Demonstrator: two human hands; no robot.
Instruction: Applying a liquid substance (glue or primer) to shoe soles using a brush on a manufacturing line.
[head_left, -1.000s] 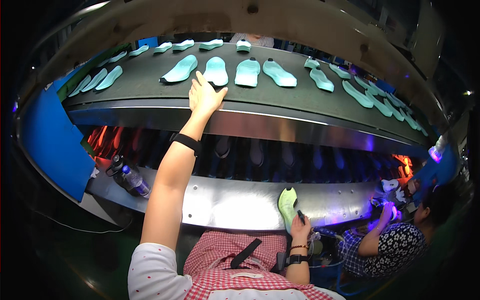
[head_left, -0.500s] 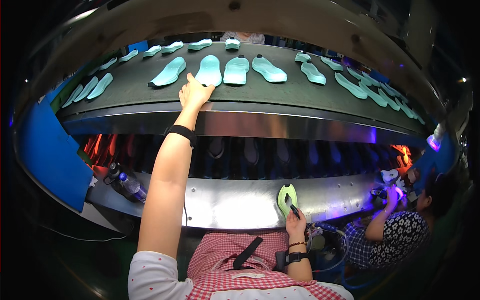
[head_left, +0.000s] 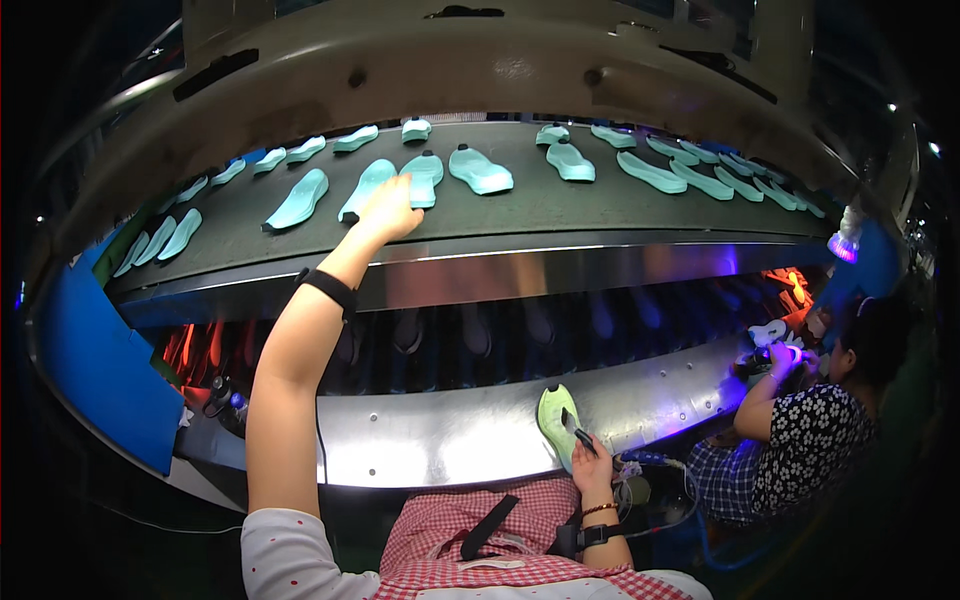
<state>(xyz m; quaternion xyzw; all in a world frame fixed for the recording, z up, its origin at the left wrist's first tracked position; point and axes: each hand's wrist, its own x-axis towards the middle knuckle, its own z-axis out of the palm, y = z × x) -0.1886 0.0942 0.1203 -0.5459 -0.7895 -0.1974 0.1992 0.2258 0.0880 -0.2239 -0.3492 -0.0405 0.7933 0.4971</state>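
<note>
Mint-green shoe soles with black ends lie on a dark conveyor belt. My left hand (head_left: 388, 210) reaches up onto the belt, its fingers closed about the near end of one mint-green sole (head_left: 425, 172). Just left of it lies a tilted sole (head_left: 368, 184), partly covered by that hand. Down by my lap, my right hand (head_left: 592, 466) holds a slim black pen-like tool (head_left: 585, 440). That hand is also against the near end of a yellow-green sole (head_left: 552, 420), which rests on the metal ledge (head_left: 430, 440) and has a dark opening in its middle.
More mint-green soles (head_left: 296, 202) line the belt (head_left: 520, 215) on both sides. Overhead runs a curved hood (head_left: 440, 85). Under the belt, dark soles stand in a glowing slot (head_left: 470, 330). A bottle (head_left: 235, 410) is at left; a co-worker (head_left: 815, 450) sits at right.
The view has shifted, so the belt sits lower and further left. My left hand has gone from one sole to the neighbour on its right; the first now lies tilted. The right hand keeps its hold.
</note>
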